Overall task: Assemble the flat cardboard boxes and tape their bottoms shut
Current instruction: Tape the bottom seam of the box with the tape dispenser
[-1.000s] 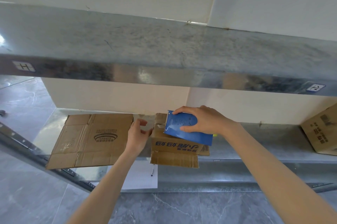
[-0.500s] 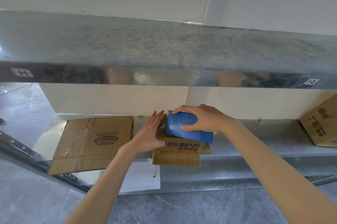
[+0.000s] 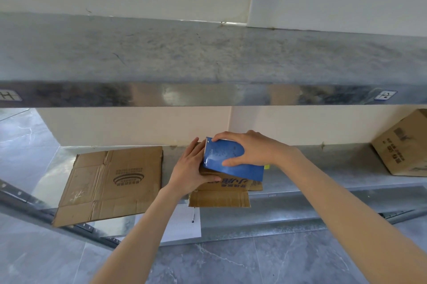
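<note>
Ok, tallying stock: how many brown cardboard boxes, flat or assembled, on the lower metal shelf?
3: a flattened brown cardboard box at left, a small printed box at centre under a blue tape dispenser, an assembled cardboard box far right, cut off. More may be hidden.

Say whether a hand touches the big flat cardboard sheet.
No; left hand presses the small cardboard box, right hand grips the blue tape dispenser.

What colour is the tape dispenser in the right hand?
Blue and glossy; the tape dispenser shows clearly in the head view.
</note>
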A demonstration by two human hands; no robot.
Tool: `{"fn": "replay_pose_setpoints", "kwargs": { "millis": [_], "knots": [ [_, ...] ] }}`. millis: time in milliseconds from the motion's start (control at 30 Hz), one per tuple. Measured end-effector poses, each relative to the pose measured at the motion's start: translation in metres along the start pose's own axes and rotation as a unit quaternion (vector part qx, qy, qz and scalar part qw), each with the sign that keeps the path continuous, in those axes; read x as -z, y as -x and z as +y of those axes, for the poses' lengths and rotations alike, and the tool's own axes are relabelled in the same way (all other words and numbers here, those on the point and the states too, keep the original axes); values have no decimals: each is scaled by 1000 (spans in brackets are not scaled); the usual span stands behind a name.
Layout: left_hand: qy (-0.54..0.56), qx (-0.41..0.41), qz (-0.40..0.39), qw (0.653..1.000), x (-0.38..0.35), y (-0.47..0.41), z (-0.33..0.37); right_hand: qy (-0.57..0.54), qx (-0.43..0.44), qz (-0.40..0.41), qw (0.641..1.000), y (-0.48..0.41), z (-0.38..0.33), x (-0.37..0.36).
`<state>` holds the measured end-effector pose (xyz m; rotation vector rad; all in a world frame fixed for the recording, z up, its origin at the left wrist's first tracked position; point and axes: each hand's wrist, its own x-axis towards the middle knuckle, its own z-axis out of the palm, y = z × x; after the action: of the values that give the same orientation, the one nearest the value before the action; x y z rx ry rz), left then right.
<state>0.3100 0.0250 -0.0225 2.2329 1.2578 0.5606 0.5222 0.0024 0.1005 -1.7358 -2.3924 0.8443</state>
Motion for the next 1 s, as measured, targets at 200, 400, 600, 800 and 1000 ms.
{"fn": "replay_pose_setpoints", "kwargs": {
  "millis": [200,400,600,800,1000],
  "knots": [
    [-58,-9,-13,998,1,2,-3,6,2,-16,1000,-2,1,5],
    [-101,-25,-22,994,1,2,-4,15,-4,-29,999,4,9,12],
    [-155,-22,-46,987,5,3,-3,-62,-67,-9,996,53,65,35],
    [-164,-21,-52,985,5,1,0,-80,-93,38,992,88,96,42],
    [-195,-26,-63,978,7,0,6,-34,-88,48,994,84,93,37]
  ]
}}
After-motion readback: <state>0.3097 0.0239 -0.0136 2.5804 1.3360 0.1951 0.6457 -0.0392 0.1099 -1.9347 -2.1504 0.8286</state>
